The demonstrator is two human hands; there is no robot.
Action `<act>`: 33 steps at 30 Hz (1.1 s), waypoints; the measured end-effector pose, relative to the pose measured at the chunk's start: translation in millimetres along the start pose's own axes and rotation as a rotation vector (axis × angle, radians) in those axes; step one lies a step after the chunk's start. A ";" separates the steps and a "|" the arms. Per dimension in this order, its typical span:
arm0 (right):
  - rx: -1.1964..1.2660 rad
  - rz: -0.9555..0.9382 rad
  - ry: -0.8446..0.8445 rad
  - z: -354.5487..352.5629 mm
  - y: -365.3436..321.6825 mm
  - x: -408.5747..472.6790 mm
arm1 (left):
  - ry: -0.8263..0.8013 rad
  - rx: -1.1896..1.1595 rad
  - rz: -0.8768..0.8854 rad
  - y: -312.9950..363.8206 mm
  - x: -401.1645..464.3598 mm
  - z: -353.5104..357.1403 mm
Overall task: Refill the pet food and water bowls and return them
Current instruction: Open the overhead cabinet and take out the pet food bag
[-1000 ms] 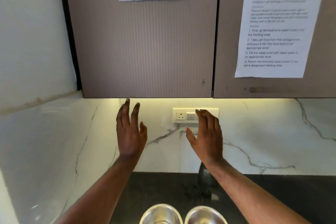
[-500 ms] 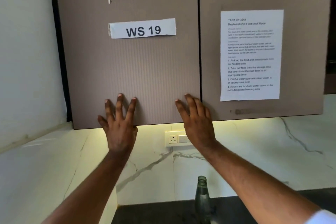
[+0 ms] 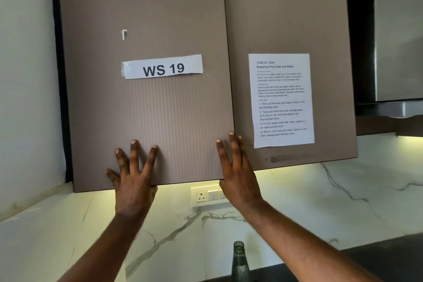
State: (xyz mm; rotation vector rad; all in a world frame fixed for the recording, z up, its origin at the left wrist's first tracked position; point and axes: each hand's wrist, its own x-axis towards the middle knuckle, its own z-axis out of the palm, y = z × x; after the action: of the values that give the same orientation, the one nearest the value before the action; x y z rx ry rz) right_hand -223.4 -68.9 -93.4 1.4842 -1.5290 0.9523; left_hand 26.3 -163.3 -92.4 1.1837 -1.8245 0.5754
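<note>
My left hand [image 3: 134, 174] is raised with its fingers spread and straight in front of the lower part of the left cabinet door [image 3: 146, 110], which carries a "WS 19" label. My right hand [image 3: 238, 171] is raised beside it, fingers straight, over the seam between the left door and the right cabinet door [image 3: 290, 18]. Both doors are closed. Whether the palms touch the doors I cannot tell. A green glass bottle [image 3: 239, 263] stands open-necked on the dark counter [image 3: 377, 256] below. The bowls are out of view.
A printed task sheet [image 3: 281, 98] is taped to the right door. A socket and switch plate [image 3: 209, 194] sits on the marble backsplash under the lit cabinet edge. A steel hood [image 3: 398, 41] hangs at the right. A white wall [image 3: 25, 75] closes the left side.
The view has tilted upward, so the two steel bowls dropped out of sight. Both hands rose from the backsplash to the lower part of the cabinet doors.
</note>
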 end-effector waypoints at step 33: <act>0.683 0.093 0.047 -234.7 -165.4 -37.2 | -0.089 -0.640 0.236 45.1 -118.3 -277.7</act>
State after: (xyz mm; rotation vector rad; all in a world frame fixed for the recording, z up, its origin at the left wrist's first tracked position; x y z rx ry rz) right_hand -49.8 154.6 -32.5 1.8334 -1.3030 1.6655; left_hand 121.4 122.8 -45.0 0.5741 -2.0223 0.0412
